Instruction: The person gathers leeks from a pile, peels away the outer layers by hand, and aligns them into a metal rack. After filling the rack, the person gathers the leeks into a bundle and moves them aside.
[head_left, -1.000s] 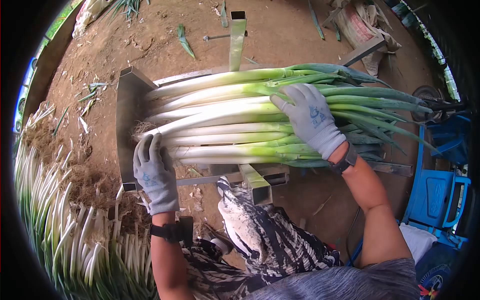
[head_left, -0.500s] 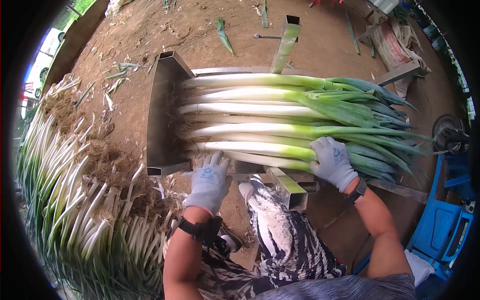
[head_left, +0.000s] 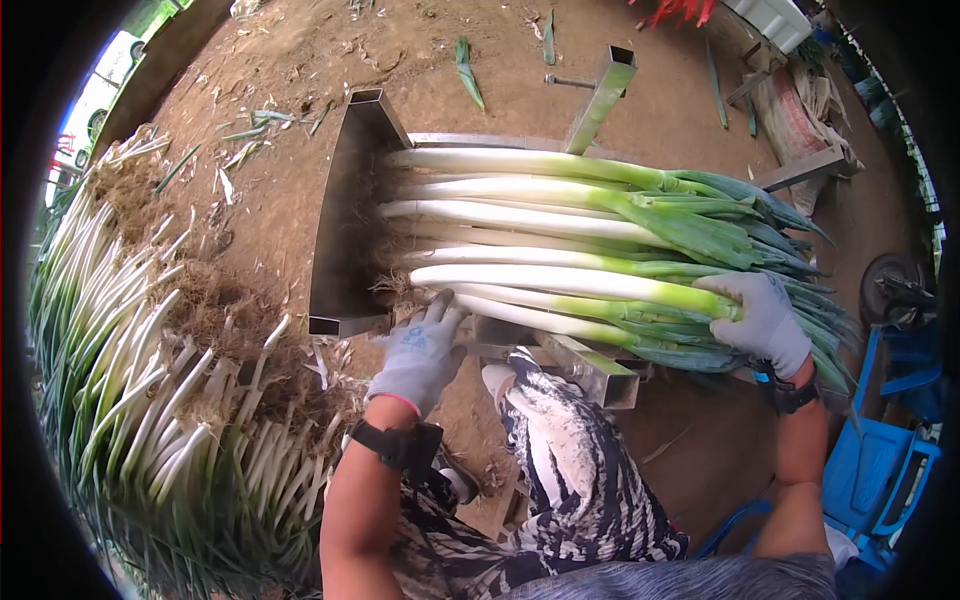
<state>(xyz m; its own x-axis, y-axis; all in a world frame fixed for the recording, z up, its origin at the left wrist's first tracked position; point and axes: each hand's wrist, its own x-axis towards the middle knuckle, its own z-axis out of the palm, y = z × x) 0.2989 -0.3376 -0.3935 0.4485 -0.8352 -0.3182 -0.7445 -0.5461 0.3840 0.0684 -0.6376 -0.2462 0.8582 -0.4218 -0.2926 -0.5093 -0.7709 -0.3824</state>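
Long white-and-green leeks (head_left: pixel 520 214) lie side by side across a metal rack (head_left: pixel 350 215), root ends against its upright plate at the left. My right hand (head_left: pixel 765 318), in a grey glove, closes round the green part of a thick leek (head_left: pixel 560 283) on top of the near side of the layer. At that leek's root end is my left hand (head_left: pixel 418 352), also gloved, its fingers stretched out and fingertips touching the roots. Nothing is gripped in it. The right palm is hidden from view.
A large heap of leeks (head_left: pixel 130 400) with roots covers the ground at the left. Square metal posts (head_left: pixel 602 100) rise at the rack's far and near sides. A blue plastic stool (head_left: pixel 875 480) stands at the lower right, and a sack (head_left: pixel 795 115) lies at the upper right.
My right hand has moved right and now grips a thick leek lying over the near ones. My left hand stays by the root ends. The view has shifted slightly.
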